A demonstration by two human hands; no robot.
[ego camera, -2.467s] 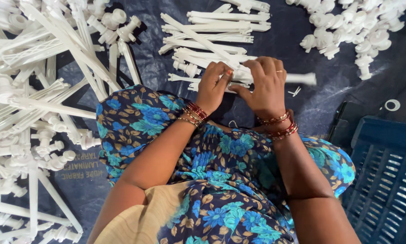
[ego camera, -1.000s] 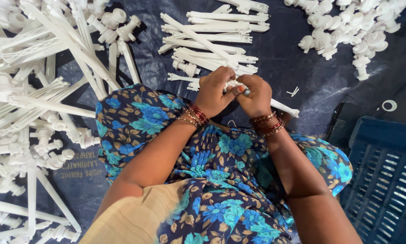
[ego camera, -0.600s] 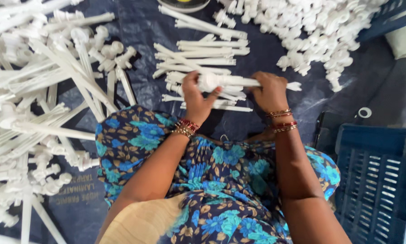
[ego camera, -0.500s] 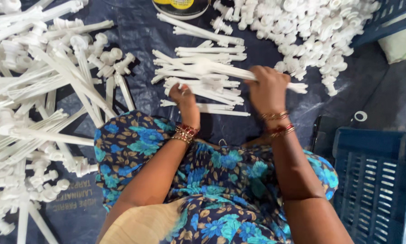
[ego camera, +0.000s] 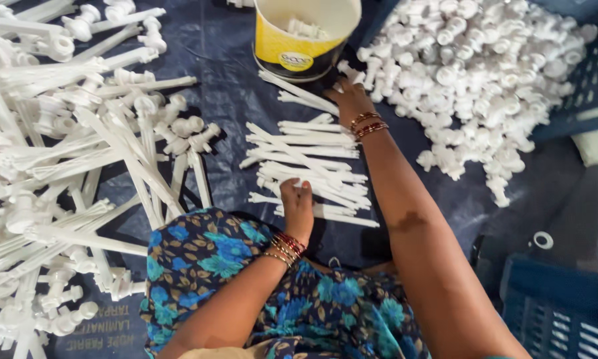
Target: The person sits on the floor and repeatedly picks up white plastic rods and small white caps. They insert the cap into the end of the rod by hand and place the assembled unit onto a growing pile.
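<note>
You are sitting on the floor of a small workshop where plastic parts are put together by hand. A dark blue tarp [ego camera: 226,113] covers the ground as your work surface. To the left lies a big heap of white plastic rods with fittings [ego camera: 53,166]; at the far right, a pile of loose white fittings [ego camera: 492,73]. A yellow bucket [ego camera: 299,40] stands at the far edge, and a blue plastic crate [ego camera: 558,312] sits near right.

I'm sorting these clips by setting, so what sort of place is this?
Probably a small floor-level assembly workshop: a dark tarpaulin spread as the work surface, heaps of white plastic fittings, loose white rods, and blue crates.
</note>
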